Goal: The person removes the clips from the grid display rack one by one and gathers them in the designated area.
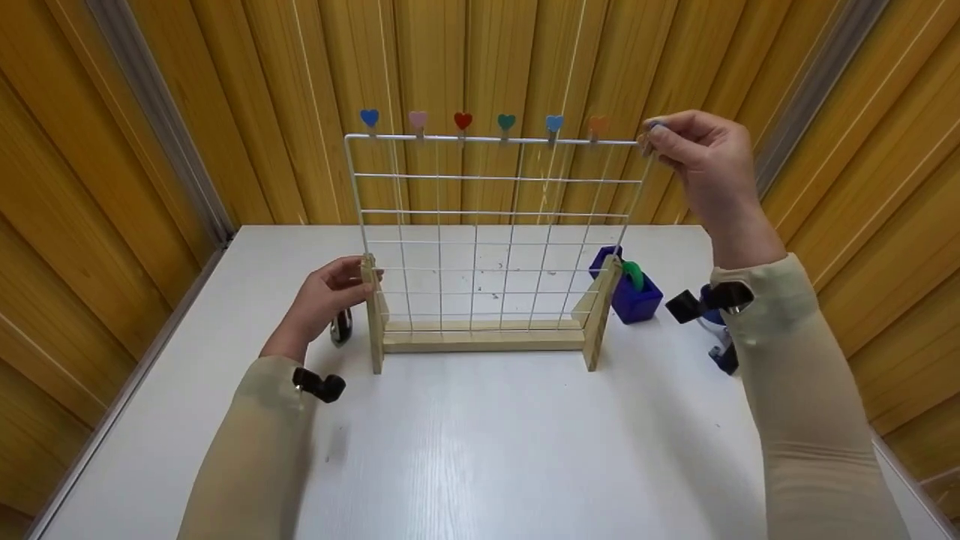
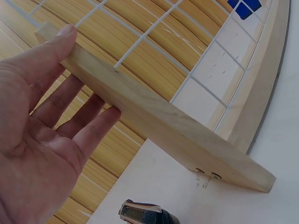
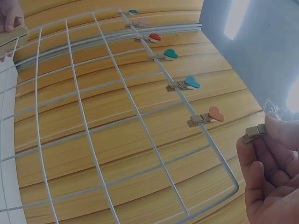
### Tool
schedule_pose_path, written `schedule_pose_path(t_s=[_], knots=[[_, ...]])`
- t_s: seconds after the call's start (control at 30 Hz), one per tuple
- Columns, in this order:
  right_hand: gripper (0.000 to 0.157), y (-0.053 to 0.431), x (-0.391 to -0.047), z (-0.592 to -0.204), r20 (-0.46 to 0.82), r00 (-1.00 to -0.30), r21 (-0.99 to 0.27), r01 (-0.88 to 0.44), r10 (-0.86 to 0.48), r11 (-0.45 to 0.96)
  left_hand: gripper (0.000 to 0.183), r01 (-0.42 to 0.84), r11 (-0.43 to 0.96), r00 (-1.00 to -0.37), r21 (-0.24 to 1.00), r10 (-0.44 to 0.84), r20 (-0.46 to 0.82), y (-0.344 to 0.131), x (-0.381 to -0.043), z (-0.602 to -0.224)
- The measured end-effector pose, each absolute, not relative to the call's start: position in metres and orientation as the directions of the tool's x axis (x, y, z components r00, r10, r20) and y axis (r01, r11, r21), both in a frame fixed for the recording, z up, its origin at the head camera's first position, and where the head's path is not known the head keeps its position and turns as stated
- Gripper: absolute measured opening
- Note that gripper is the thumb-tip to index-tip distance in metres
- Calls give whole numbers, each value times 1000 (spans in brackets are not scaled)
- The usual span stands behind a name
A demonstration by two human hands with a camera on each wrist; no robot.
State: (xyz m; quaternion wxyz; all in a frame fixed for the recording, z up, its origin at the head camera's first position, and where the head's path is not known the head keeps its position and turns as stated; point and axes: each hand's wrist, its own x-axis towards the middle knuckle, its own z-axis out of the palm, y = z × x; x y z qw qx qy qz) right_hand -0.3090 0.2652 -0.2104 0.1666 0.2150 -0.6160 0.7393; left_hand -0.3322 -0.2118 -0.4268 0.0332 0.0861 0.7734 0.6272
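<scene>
A white wire grid [image 1: 474,212] stands in a wooden stand [image 1: 480,343]. Along its top wire sit several small clothespins with hearts, from a blue heart [image 1: 369,117] at the left to an orange heart [image 1: 598,125] at the right. My right hand [image 1: 712,154] pinches another small wooden clothespin [image 3: 255,132] between thumb and fingers, beside the grid's top right corner. In the right wrist view this clothespin is apart from the wire; its heart is mostly hidden by the thumb. My left hand [image 1: 324,294] holds the stand's left upright [image 2: 154,112], thumb on one side and fingers on the other.
Behind the right upright is a dark blue box [image 1: 637,304] with a green round thing [image 1: 634,274] in it. A dark tool-like object [image 2: 147,213] lies near the left upright. Partly behind the right sleeve is another blue and black object [image 1: 716,322]. Wood-patterned panels surround the white table [image 1: 465,442].
</scene>
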Motion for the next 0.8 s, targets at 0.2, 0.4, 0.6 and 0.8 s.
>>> schedule_pose_path(t_s=[0.2, 0.4, 0.6, 0.8], knots=[[11, 258, -295, -227, 528, -847, -848, -522, -61, -93, 55, 78, 199, -984, 977, 174, 43, -212, -333, -427], [14, 244, -280, -250, 468, -876, -879, -475, -118, 41, 54, 74, 186, -984, 980, 171, 42, -211, -332, -427], [28, 232, -269, -280, 416, -889, -883, -445, -193, 149, 56, 78, 192, -984, 978, 174, 44, -212, -332, -429], [30, 225, -266, -311, 400, -886, -881, -443, -236, 169, 61, 87, 199, -984, 976, 169, 53, -213, -333, -429]])
